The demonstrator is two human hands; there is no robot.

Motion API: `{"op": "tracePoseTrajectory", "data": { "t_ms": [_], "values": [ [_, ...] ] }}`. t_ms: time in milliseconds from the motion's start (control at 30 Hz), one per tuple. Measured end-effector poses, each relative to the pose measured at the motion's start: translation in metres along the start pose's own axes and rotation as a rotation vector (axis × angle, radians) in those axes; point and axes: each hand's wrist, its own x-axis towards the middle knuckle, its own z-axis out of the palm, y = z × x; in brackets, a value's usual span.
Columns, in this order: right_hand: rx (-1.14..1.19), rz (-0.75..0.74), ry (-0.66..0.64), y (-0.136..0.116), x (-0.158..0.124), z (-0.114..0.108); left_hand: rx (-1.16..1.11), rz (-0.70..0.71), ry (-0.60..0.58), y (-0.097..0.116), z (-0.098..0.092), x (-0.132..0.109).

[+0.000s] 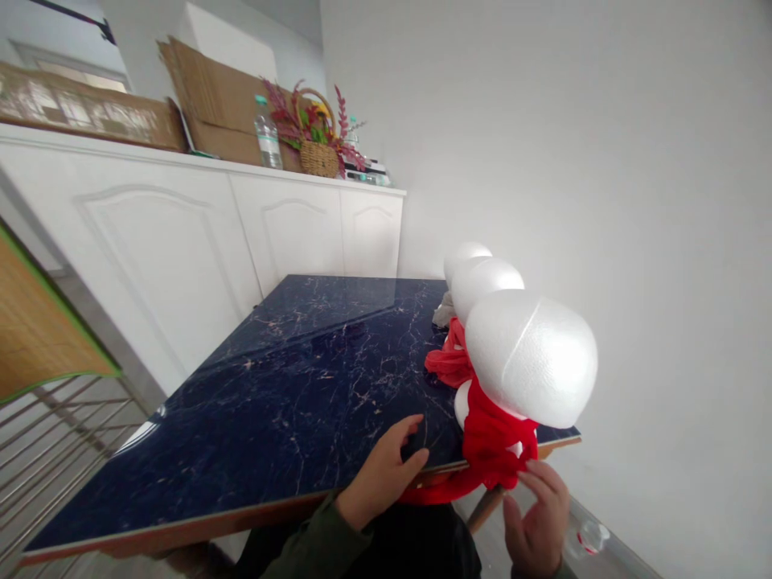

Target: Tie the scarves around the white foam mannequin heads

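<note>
Along the table's right side stands a row of white foam mannequin heads. The nearest foam head (531,354) has a bright red cloth (498,434) around its neck, and part of the cloth hangs over the table's front edge. My right hand (539,515) is below this head, with its fingertips at the cloth's lower edge and the thumb apart. Left of the cloth, my left hand (386,470) hovers at the table edge, fingers curved and spread, nothing in it. The middle foam head (487,283) has a red cloth (451,358) at its base; beside the farthest head (463,256) lies a grey cloth (445,310).
The dark blue marbled table (301,386) meets a white wall on the right. Behind it, a white cabinet (174,249) carries cardboard boxes (223,96), a bottle (268,135) and a flower basket (318,158). A metal rack (54,450) stands left; a clear plastic bottle (591,537) lies below right.
</note>
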Motion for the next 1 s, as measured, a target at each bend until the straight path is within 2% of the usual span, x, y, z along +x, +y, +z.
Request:
{"op": "tracePoseTrajectory", "data": {
  "t_ms": [67, 167, 267, 367, 433, 533, 1000],
  "values": [
    [0.131, -0.086, -0.266, -0.032, 0.015, 0.017, 0.129, 0.043, 0.084, 0.003, -0.025, -0.003],
    [0.252, -0.071, -0.612, -0.073, 0.042, 0.069, 0.321, 0.110, 0.190, -0.002, -0.059, -0.003],
    [0.282, -0.034, -0.784, -0.099, 0.053, 0.130, 0.510, 0.131, 0.226, -0.014, -0.077, -0.007],
    [0.267, 0.000, -0.903, -0.109, 0.046, 0.167, 0.714, 0.140, 0.142, -0.022, -0.081, -0.014],
    [0.265, 0.003, -0.944, -0.109, 0.040, 0.174, 0.822, 0.146, 0.099, -0.024, -0.079, -0.017],
    [0.284, -0.010, -0.963, -0.104, 0.037, 0.171, 0.905, 0.159, 0.099, -0.023, -0.077, -0.019],
    [0.202, -0.017, -1.004, -0.112, 0.047, 0.163, 1.024, 0.164, 0.086, -0.021, -0.078, -0.018]
  ]
}}
